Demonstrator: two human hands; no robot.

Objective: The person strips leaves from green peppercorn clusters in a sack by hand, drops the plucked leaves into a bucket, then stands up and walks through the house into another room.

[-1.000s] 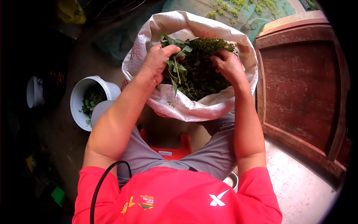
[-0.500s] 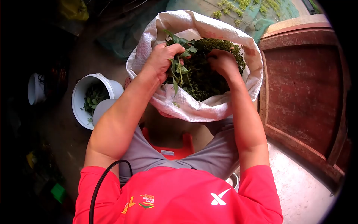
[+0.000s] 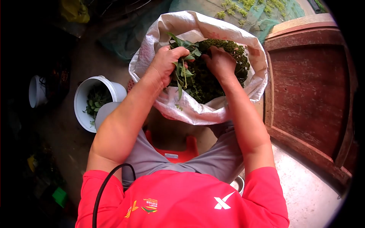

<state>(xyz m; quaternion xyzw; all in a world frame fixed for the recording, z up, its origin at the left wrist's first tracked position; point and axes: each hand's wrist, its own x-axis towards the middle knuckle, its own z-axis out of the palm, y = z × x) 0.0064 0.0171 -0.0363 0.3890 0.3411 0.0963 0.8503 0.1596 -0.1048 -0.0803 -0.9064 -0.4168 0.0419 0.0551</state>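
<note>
Over the left part of the white sack (image 3: 228, 32): leafy stems (image 3: 179, 74), some leaves pointing up, others hanging down towards the near rim
Left hand (image 3: 167, 62): fingers clenched round the leafy stems, thumb on top
Right hand (image 3: 221, 64): in among the green clusters (image 3: 207, 85), near the leafy stems, back of the hand upwards; whether the fingers grasp anything cannot be told
Green clusters: dark, heaped inside the sack beneath both hands
Sack mouth: wide open, in front of the person's knees
White bucket (image 3: 120, 91): by the left knee, green leaves (image 3: 95, 104) inside
Wooden panel (image 3: 304, 95): reddish brown, just right of the sack
Teal net (image 3: 266, 27): behind the sack, light green bits (image 3: 247, 4) lying on it
</note>
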